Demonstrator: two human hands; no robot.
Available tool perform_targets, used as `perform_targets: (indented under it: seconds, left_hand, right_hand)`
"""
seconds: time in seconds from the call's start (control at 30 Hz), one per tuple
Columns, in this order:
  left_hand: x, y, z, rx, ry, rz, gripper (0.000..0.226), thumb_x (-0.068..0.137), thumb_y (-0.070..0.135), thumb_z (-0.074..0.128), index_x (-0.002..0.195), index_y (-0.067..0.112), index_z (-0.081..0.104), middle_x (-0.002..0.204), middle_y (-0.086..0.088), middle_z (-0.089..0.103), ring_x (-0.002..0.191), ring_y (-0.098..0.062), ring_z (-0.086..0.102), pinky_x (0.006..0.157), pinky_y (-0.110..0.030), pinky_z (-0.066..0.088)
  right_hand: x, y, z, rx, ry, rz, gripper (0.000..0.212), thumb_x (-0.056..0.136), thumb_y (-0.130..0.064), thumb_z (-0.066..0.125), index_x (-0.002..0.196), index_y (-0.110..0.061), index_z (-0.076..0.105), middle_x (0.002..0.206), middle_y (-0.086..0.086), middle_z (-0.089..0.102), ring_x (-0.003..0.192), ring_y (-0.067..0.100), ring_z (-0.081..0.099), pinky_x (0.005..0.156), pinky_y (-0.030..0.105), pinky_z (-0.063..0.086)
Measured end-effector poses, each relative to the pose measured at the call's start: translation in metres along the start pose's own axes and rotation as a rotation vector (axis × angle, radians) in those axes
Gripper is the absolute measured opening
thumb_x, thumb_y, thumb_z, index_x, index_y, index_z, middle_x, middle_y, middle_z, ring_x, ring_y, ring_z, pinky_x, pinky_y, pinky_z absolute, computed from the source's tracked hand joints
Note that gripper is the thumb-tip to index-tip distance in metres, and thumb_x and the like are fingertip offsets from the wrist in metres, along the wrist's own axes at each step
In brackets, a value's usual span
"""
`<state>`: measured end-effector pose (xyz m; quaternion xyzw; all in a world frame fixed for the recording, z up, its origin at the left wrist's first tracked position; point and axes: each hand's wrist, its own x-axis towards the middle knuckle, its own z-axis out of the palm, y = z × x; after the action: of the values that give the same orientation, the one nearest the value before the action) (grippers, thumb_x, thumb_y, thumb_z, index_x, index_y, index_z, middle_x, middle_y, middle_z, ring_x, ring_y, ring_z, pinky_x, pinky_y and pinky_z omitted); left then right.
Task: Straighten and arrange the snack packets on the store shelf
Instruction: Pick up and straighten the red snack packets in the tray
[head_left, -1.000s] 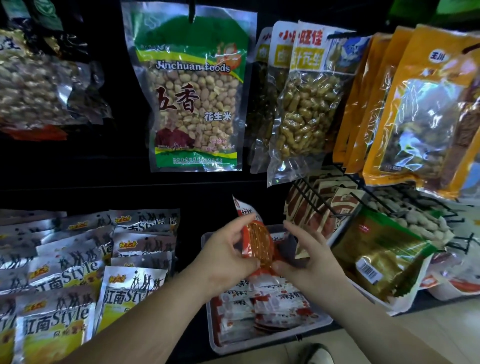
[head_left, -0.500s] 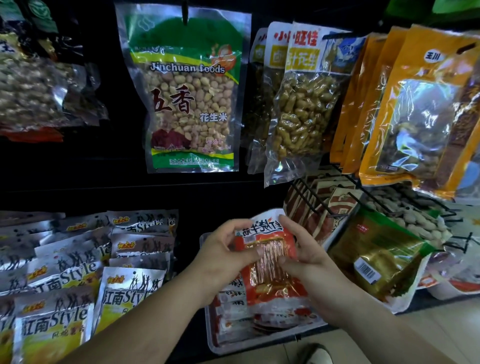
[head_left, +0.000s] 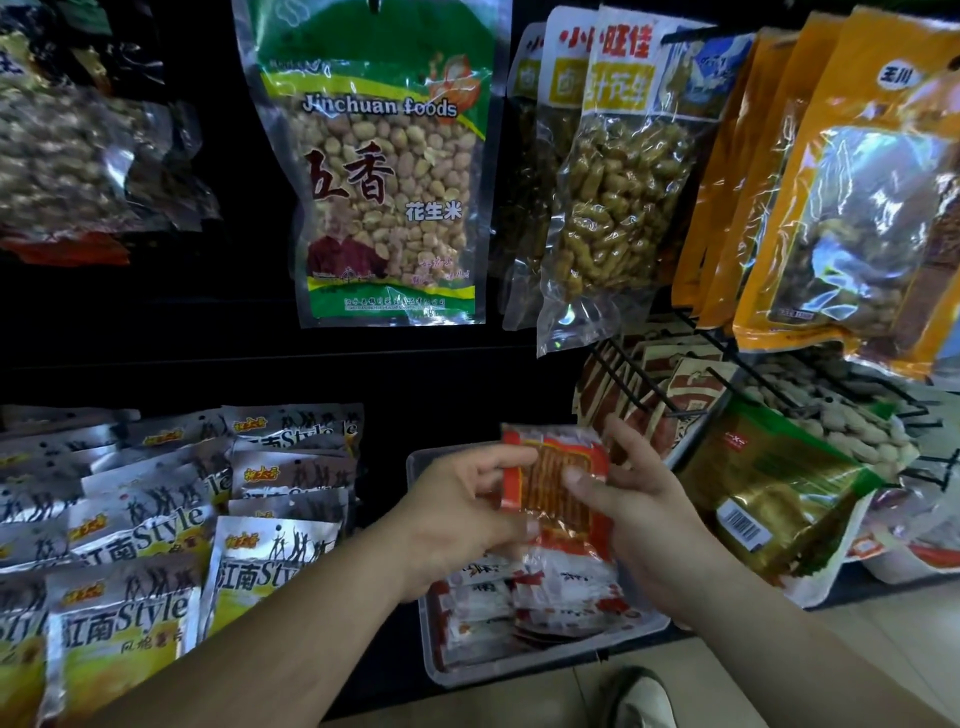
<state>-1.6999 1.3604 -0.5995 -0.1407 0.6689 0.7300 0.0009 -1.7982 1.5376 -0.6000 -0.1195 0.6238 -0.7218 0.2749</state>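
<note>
A red snack packet (head_left: 555, 480) with a clear window on brown sticks is held upright between both hands, above a clear plastic tray (head_left: 524, 667). My left hand (head_left: 457, 514) pinches its left edge with thumb and fingers. My right hand (head_left: 631, 499) grips its right side, thumb across the front. The tray holds several more red-and-white packets (head_left: 540, 597) lying flat in a loose pile.
Silver-and-yellow "Style" packets (head_left: 140, 525) overlap in rows at the left. A green peanut bag (head_left: 384, 171) and other nut bags (head_left: 618, 176) hang above. Orange bags (head_left: 852, 197), a black wire rack (head_left: 670, 395) and a gold-green packet (head_left: 769, 478) crowd the right. A shoe (head_left: 639, 699) shows below.
The packet was turned from edge-on to facing me, then shifted slightly; its printed white top no longer shows and my right thumb now lies across its front.
</note>
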Motion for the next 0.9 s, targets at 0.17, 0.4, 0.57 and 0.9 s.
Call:
perform_targets:
  seconds: [0.17,0.4,0.57,0.9]
  left_hand:
    - [0.001,-0.001,0.0,0.057,0.042,0.049,0.073,0.081,-0.008,0.079,0.138,0.032,0.057,0.128,0.007,0.065,0.102,-0.018,0.073,0.074,-0.032,0.062]
    - [0.007,-0.006,-0.004,0.131,0.288,0.157,0.032,0.093,-0.001,0.069,0.105,0.029,0.062,0.105,0.008,0.071,0.074,-0.006,0.068,0.064,-0.021,0.054]
    - [0.012,-0.017,0.006,0.389,0.188,0.273,0.033,0.091,-0.002,0.064,0.085,0.03,0.062,0.083,0.007,0.071,0.063,-0.009,0.063,0.059,-0.03,0.052]
    - [0.03,-0.048,0.009,0.402,0.08,0.134,0.035,0.096,0.003,0.064,0.087,0.036,0.068,0.094,0.014,0.07,0.09,-0.002,0.066,0.082,-0.018,0.055]
  right_hand:
    - [-0.003,0.007,-0.003,-0.286,-0.198,0.037,0.108,0.078,0.019,0.077,0.149,-0.054,0.041,0.127,0.004,0.07,0.092,0.029,0.073,0.074,0.042,0.059]
    - [-0.002,0.01,0.0,-0.462,-0.175,-0.102,0.087,0.089,0.004,0.075,0.142,-0.06,0.048,0.131,-0.005,0.066,0.109,0.014,0.07,0.083,0.034,0.06]
    - [0.006,0.004,0.005,-0.321,0.012,-0.157,0.046,0.093,-0.027,0.074,0.13,-0.052,0.063,0.129,-0.008,0.066,0.11,0.007,0.068,0.093,0.046,0.061]
    - [0.056,0.025,-0.011,-0.384,0.223,-0.085,0.029,0.093,-0.011,0.058,0.103,-0.03,0.078,0.085,0.031,0.067,0.069,0.043,0.055,0.061,0.058,0.052]
